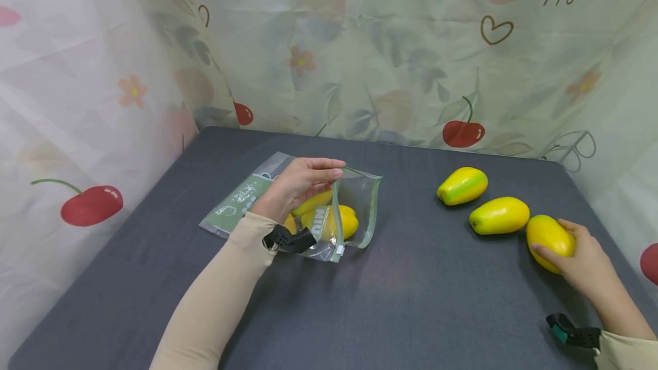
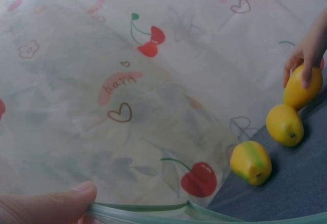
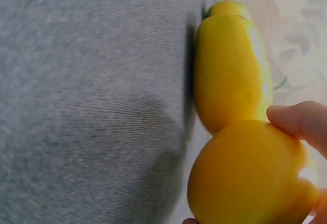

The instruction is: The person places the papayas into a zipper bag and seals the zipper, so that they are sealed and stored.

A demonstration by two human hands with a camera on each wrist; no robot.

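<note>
Sleeve [image 1: 213, 301] before bag [image 1: 226, 213], left hand [image 1: 300, 180] in pinch on rim [image 2: 134, 212], right hand [image 1: 588, 258] round yellow fruit [image 1: 551, 238], two others [image 1: 498, 216] [image 1: 462, 186] alongside

A plain beige left sleeve [image 1: 221, 296] is long and close-fitting, with soft creases; the right sleeve [image 1: 627, 353] matches its colour. A black left wristband [image 1: 290, 240] has a blocky shape, and the black right wristband [image 1: 586, 337] bears a teal patch [image 1: 559, 333].

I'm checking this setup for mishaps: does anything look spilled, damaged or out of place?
Nothing stands out. Two yellow fruits lie on the tabletop, beside a third fruit gripped by the right hand. The left hand pinches the open bag, with more fruit inside. I see no tear or spill.
</note>
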